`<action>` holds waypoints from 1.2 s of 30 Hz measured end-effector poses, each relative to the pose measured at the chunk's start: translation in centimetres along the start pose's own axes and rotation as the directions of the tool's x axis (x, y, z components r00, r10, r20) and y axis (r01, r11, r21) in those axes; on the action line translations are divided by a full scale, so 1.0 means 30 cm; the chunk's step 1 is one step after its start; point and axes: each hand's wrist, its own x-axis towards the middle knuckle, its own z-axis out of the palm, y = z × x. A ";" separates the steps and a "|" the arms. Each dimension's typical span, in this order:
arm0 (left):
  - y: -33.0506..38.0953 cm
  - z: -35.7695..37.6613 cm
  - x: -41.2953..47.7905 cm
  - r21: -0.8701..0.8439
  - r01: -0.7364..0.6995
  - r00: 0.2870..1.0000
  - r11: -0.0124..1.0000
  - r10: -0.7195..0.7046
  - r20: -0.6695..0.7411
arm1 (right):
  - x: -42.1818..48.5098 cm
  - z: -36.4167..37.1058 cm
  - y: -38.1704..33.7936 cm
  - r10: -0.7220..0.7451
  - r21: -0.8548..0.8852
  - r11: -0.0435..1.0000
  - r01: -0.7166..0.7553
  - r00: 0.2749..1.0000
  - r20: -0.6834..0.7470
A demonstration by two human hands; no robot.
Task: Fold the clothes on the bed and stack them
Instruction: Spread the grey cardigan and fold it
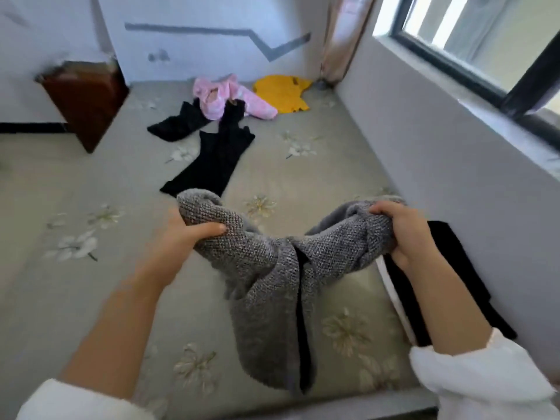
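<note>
My left hand (181, 236) grips one bunched end of a grey knitted garment (266, 286), thumb across the front and fingers tucked behind the cloth. My right hand (404, 234) clutches the other bunched end, fingers curled over the top of it. The knit sags between my hands and hangs down in a long twisted fold above the near part of the bed (91, 268). A black strip shows between its layers. Both my white sleeves (472, 377) are pushed up my forearms.

Under my right forearm, close to the wall (424, 147), lies a flat black piece of clothing (454, 268) with a white edge along its left side. Further up the flower-printed sheet a black garment (218, 159) lies spread out. Another black one (178, 125) lies beyond it to the left. Near the head of the bed a pink garment (230, 98) is crumpled, touching a yellow garment (281, 92) at its right. The yellow one carries a small dark mark by the neck, too blurred to read.

A dark wooden cabinet (85, 101) stands left of the bed, a curtain (342, 40) hangs in the far corner, and a dark-framed window (485, 40) sits above the right wall.
</note>
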 end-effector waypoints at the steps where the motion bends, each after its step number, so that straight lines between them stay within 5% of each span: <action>1: 0.050 -0.014 0.013 -0.033 -0.054 0.998 0.998 0.054 -0.015 | 0.008 0.009 -0.048 -0.036 0.027 0.999 0.035 0.999 0.020; 6: 0.173 -0.092 0.113 -0.190 -0.143 0.963 0.971 0.092 -0.254 | 0.093 0.077 -0.182 -0.140 0.179 0.975 0.130 0.989 0.047; 13: 0.137 -0.172 0.306 -0.242 0.040 0.876 0.969 -0.151 -0.459 | 0.298 0.257 -0.143 0.141 0.184 0.970 -0.161 0.983 0.117; 21: 0.316 -0.258 0.418 -0.244 -0.195 0.835 0.950 0.031 -0.549 | 0.343 0.394 -0.394 -0.149 0.338 0.934 0.115 0.986 0.077; 27: 0.186 -0.229 0.280 -0.237 -0.217 0.849 0.947 0.064 -0.524 | 0.250 0.334 -0.259 -0.217 0.331 0.928 0.171 0.970 0.108; 32: -0.192 -0.188 0.126 -0.302 0.048 0.871 0.952 -0.188 -0.455 | 0.232 0.226 0.117 0.037 0.232 0.971 -0.051 0.997 0.064; 36: -0.569 -0.104 -0.032 -0.428 0.403 0.682 0.809 -0.577 -0.449 | 0.193 0.139 0.510 0.438 0.154 0.890 -0.429 0.898 -0.030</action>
